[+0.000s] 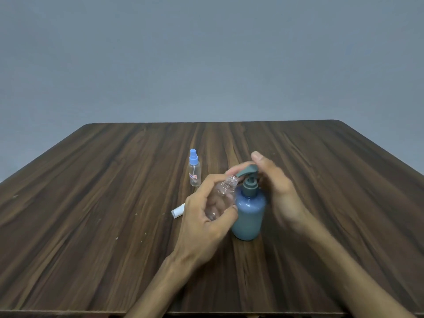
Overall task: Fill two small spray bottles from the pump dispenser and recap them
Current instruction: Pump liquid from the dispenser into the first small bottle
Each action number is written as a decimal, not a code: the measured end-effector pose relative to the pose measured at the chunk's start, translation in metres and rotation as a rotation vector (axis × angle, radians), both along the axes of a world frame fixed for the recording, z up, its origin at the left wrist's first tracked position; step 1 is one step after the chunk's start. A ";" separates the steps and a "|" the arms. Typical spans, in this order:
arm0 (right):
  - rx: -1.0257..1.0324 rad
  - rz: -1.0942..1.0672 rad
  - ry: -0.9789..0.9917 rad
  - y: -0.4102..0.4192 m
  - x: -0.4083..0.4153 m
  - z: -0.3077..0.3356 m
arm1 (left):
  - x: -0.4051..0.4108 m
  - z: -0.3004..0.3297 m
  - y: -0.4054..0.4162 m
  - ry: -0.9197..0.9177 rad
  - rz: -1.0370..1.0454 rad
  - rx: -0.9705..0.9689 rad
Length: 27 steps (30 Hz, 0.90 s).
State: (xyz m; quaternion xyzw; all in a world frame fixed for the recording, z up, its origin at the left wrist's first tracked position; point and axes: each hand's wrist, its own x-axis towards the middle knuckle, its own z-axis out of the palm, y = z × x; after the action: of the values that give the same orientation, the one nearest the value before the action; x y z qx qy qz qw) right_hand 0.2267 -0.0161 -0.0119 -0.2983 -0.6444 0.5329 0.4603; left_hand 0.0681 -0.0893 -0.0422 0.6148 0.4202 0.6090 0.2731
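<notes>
1. Two bare hands meet over a dark wooden table (114, 203) at the centre of the frame.
2. Left hand (206, 216), fingers and thumb curled, grips an uncapped clear spray bottle (223, 195), tilted so its threaded neck sits just under the pump spout.
3. Right hand (275, 189) lies over the grey-green pump head, fingers straight; motion blur hides how firmly it presses.
4. Blue pump dispenser (249, 216) stands upright on the table between the hands.
5. Second spray bottle (194, 168), clear with a blue spray top, stands upright just above and left of the hands.
6. White cap (177, 211) lies on its side left of the left hand, partly hidden behind it.
</notes>
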 end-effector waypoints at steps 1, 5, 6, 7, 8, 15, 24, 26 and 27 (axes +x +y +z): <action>-0.014 0.018 0.009 -0.002 -0.005 -0.003 | 0.000 0.001 0.000 0.003 0.006 0.004; -0.013 -0.102 0.031 -0.004 -0.017 -0.011 | -0.001 0.001 0.000 0.042 0.042 0.030; 0.001 -0.152 0.022 -0.005 -0.022 -0.012 | -0.002 0.001 0.001 0.048 0.053 0.035; 0.013 -0.206 0.011 -0.009 -0.026 -0.014 | -0.002 0.001 0.001 0.050 0.057 0.036; 0.017 -0.268 0.006 -0.013 -0.031 -0.015 | -0.003 0.001 0.002 0.055 0.059 0.040; 0.220 -0.486 0.069 -0.034 -0.044 -0.019 | -0.005 0.005 0.003 0.126 0.091 0.104; 0.184 -0.523 0.095 -0.020 -0.043 -0.028 | -0.001 -0.004 0.004 -0.013 0.012 0.071; 0.203 -0.518 0.095 -0.015 -0.041 -0.032 | 0.001 -0.004 0.005 -0.025 0.000 0.071; 0.239 -0.524 0.078 -0.012 -0.041 -0.035 | 0.001 -0.004 0.005 -0.025 -0.002 0.070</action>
State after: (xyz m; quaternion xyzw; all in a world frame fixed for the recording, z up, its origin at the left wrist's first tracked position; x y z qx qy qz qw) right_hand 0.1859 -0.0286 -0.0465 -0.3772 -0.5855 0.3273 0.6386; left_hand 0.0689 -0.0843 -0.0465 0.6166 0.3946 0.6309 0.2572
